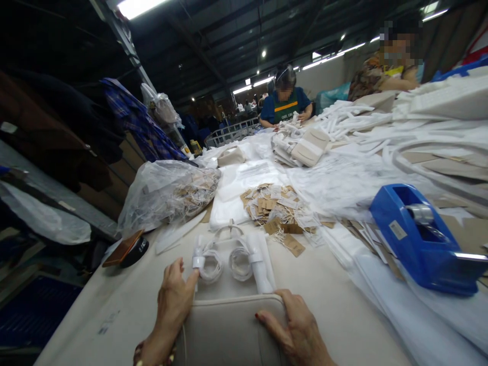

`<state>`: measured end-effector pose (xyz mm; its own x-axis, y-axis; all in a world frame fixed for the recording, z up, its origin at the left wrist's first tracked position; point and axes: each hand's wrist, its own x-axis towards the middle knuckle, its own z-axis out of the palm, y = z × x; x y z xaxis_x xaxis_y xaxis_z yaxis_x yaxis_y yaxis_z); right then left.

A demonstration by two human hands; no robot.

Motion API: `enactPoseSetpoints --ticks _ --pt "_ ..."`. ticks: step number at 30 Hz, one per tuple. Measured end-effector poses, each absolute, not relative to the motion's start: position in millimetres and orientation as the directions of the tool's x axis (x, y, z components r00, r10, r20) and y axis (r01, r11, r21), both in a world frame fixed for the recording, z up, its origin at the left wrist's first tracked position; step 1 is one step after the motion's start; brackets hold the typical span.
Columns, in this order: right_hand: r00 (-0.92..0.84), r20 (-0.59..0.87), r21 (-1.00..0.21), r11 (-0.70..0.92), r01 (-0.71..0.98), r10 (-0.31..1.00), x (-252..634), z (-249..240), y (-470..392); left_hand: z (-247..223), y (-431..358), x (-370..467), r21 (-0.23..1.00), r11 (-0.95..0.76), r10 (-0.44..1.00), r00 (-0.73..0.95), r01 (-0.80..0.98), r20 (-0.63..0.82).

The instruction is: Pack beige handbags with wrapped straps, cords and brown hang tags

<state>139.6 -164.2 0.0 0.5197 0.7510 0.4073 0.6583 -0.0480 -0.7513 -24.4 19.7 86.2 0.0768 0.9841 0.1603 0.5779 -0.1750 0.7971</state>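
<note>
A beige handbag lies in front of me at the table's near edge, its lower part cut off by the frame. My right hand grips its upper right corner, thumb on the front and fingers over the edge. At the left side is my left hand, fingers loosely bent and apart from the thumb, whose tip is by a white-wrapped strap end. Beyond the bag's piped edge, clear-wrapped rings and a thin beige handle lie between white padded wraps.
Brown paper tags are heaped ahead, beside a plastic bag of more tags. A blue tape dispenser stands right. Further back lie stacked beige pieces and white wrapping. Two people are across the table.
</note>
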Motion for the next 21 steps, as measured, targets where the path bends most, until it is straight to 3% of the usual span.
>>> enactPoseSetpoints --ticks 2,3,4,5,7,11,14,17,21 --pt "0.488 0.439 -0.728 -0.019 0.685 0.754 137.3 -1.2 -164.3 82.7 0.7 -21.3 0.476 -0.631 0.749 0.322 0.613 0.579" --pt "0.474 0.455 -0.717 -0.006 0.697 0.754 135.9 -2.2 -164.0 81.3 -10.7 -17.4 0.264 -0.796 0.555 0.482 0.545 0.678" --pt "0.468 0.467 -0.709 0.001 0.705 0.75 134.7 -3.2 -163.8 80.1 -22.3 -12.1 0.09 -0.894 0.373 0.617 0.439 0.692" --pt "0.47 0.472 -0.708 0.003 0.706 0.746 133.9 -3.8 -163.6 79.2 -33.2 -5.8 -0.009 -0.943 0.246 0.714 0.333 0.655" --pt "0.474 0.446 -0.735 0.008 0.678 0.759 134.5 -3.0 -165.1 77.6 -50.2 7.0 -0.083 -0.973 0.136 0.823 0.217 0.552" --pt "0.402 0.191 -0.93 0.034 0.367 0.895 147.5 6.6 -181.4 75.0 -56.8 18.5 -0.016 -0.983 0.159 0.879 0.185 0.451" --pt "0.468 0.039 -0.991 -0.028 0.134 0.883 159.9 8.2 -200.7 73.8 -50.0 13.2 0.091 -0.97 0.243 0.876 0.226 0.416" --pt "0.518 -0.024 -0.995 -0.068 0.066 0.855 163.9 1.0 -211.9 73.9 -47.6 6.1 0.213 -0.925 0.372 0.862 0.314 0.345" --pt "0.48 0.008 -0.997 -0.028 0.067 0.877 158.8 -8.0 -208.8 78.5 -54.5 1.3 0.388 -0.82 0.544 0.785 0.421 0.297"
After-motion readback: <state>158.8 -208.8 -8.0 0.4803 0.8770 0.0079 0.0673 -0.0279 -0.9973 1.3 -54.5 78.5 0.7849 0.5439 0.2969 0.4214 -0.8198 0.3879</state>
